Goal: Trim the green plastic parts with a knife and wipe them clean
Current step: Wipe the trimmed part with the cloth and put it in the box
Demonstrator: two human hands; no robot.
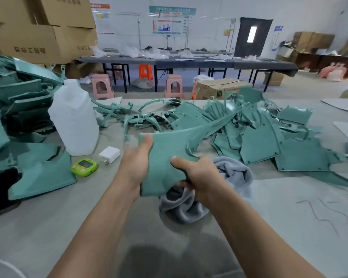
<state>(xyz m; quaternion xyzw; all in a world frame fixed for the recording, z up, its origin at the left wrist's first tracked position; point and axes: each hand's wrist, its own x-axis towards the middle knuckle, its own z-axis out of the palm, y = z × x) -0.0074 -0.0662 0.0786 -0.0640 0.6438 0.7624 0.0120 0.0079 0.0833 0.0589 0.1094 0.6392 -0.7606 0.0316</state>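
Observation:
Both hands hold one green plastic part (165, 155) above the table's middle. My left hand (135, 167) grips its left edge, thumb lying on the top face. My right hand (197, 175) grips its lower right edge, thumb on top and fingers curled underneath. A thin green runner (213, 129) sticks out from the part toward the upper right. Under my right hand lies a crumpled grey cloth (233, 173). No knife is visible.
A heap of green parts (259, 137) fills the table's far right; another stack (24, 109) sits at the left. A white plastic jug (73, 117), a white charger (109, 155) and a green timer (84, 167) stand left of my hands. Cardboard boxes (42, 29) rise behind.

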